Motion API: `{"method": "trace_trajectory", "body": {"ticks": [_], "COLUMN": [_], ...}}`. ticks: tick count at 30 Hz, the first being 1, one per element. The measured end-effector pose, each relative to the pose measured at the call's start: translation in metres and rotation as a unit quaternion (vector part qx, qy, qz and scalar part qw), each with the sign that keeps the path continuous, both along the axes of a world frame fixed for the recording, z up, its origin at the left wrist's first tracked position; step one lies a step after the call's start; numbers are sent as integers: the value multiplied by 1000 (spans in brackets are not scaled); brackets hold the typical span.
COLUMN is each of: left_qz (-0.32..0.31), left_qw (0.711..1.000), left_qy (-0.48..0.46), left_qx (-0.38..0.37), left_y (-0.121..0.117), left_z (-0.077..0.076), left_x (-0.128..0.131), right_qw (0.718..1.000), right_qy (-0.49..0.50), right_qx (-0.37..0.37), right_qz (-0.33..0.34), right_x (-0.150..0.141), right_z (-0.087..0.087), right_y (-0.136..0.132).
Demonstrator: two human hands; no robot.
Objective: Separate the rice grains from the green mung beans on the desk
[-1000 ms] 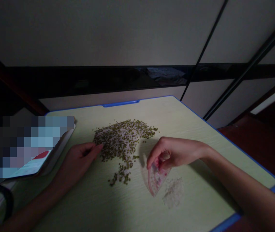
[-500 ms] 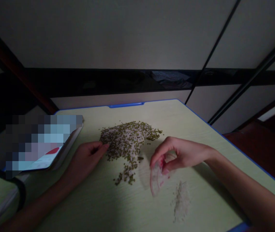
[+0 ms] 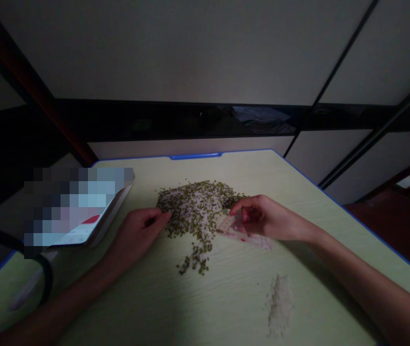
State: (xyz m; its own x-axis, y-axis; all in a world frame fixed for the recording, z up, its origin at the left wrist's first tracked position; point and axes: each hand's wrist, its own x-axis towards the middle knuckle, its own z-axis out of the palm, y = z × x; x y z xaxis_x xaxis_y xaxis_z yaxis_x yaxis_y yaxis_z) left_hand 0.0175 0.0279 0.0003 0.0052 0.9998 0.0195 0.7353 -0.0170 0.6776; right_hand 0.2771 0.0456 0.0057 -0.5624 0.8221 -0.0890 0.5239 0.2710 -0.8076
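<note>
A mixed pile of green beans and white rice-like grains (image 3: 190, 206) lies mid-table, with a tail of green beans trailing toward me. At its left edge rests my left hand (image 3: 143, 230), thumb and fingertips pinched together; anything between them is too small to make out. My right hand (image 3: 266, 218) grips a clear plastic piece with red marks (image 3: 242, 235), perhaps a protractor, low against the pile's right side. The fingers partly cover it. A small separate heap of white grains (image 3: 279, 305) lies nearer me on the right.
A tablet-like device with a lit screen (image 3: 89, 230) stands tilted on the left of the pale table (image 3: 147, 302), which has a blue edge. A dark curved cable or strap (image 3: 48, 278) passes beside it. Cabinet panels (image 3: 183, 53) rise behind the table.
My right hand has moved the clear plastic piece away from the small white heap, up to the mixed pile, and tipped it flatter. My left hand keeps its pinch. The view has shifted slightly.
</note>
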Motion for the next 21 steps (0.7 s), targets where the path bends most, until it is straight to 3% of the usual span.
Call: {"method": "trace_trajectory", "body": {"ticks": [6, 14, 21], "left_qz": [0, 7, 3], "left_qw": [1000, 1000, 1000], "left_qy": [-2, -4, -13], "left_qx": [2, 3, 3], "left_y": [-1, 0, 0], "left_z": [0, -1, 0], "left_x": [0, 0, 0], "right_qw": [997, 993, 991], "right_qy": [36, 56, 56], "right_qx": [-63, -107, -117], "right_qz": [2, 18, -38], "right_x": [11, -4, 5], "right_z": [1, 2, 3], "right_y": [6, -3, 5]}}
